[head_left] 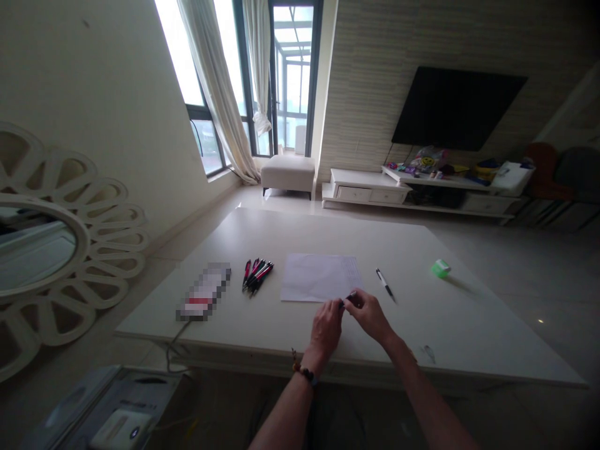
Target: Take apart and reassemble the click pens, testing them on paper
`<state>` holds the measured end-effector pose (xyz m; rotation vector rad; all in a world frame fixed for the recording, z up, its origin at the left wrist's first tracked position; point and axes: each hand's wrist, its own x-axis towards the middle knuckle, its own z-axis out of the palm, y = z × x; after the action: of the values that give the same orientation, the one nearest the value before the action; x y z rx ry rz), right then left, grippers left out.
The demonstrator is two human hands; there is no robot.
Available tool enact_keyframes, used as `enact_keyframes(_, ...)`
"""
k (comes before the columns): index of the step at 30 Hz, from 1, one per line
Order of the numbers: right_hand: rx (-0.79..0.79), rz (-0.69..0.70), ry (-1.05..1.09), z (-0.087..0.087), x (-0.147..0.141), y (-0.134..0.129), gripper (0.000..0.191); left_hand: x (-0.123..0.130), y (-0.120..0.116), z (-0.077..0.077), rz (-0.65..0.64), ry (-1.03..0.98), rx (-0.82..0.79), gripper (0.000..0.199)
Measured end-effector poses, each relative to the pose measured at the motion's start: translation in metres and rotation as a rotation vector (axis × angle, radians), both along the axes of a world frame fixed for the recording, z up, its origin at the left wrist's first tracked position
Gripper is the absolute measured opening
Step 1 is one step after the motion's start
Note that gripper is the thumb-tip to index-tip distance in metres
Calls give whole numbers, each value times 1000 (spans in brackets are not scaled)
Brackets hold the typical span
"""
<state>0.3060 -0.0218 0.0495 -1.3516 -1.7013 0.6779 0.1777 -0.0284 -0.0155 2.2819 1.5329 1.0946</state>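
My left hand (327,326) and my right hand (368,312) meet just past the table's near edge, at the lower right of a sheet of paper (314,278). Both are closed on a dark, slim pen (350,296), one at each end; fingers cover most of it. To the right of the paper lies a black and white pen (385,284). A bunch of red and black pens (257,275) rests left of the paper, overlapping one another. Printed lines show faintly along the paper's right side.
The white table (262,325) holds a blurred-out phone-like object (206,290) with a cable at the left, and a green-and-white container (440,269) at the right. A small clear piece (427,354) lies near the front edge. A box (122,406) stands below left.
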Motion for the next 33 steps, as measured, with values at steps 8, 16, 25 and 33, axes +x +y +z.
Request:
enact_keyframes(8, -90, 57, 7, 9, 9, -9, 27, -2, -4, 6, -57, 34, 3, 19)
enact_keyframes(16, -149, 63, 4, 1, 12, -10, 46, -1, -5, 5, -101, 61, 7, 20)
enact_keyframes(25, -30, -63, 9, 0, 19, -13, 42, -1, -5, 5, -91, 94, -6, 16)
enact_keyframes(33, -66, -49, 175, -7, 16, -10, 38, -1, -4, 2, -73, 102, -5, 16)
